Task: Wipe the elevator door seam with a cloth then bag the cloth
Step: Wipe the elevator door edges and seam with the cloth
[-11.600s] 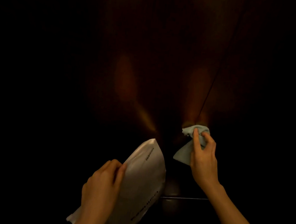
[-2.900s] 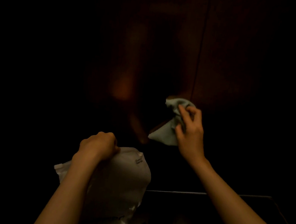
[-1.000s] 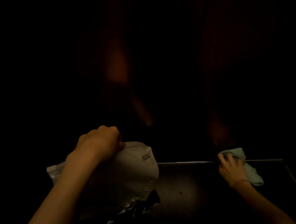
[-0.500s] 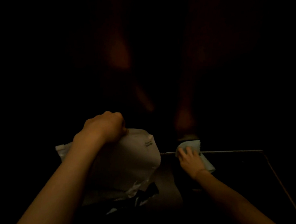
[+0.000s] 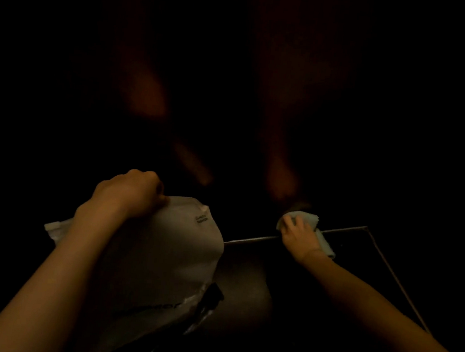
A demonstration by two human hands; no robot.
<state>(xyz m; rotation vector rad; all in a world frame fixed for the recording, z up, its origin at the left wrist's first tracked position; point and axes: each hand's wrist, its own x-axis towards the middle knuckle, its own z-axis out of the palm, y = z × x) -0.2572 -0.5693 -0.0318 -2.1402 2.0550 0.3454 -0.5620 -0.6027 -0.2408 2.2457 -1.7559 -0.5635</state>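
Right hand (image 5: 299,236) and cloth (image 5: 311,219) shifted right along the sill strip (image 5: 250,240), fingers pressing cloth down, left hand (image 5: 130,191) clenched gripping white bag (image 5: 167,254).

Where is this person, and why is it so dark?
Probably at an elevator doorway, though it is too dim to be sure. A metal strip runs along the floor below dark, faintly reflective panels. The right hand presses a cloth there.
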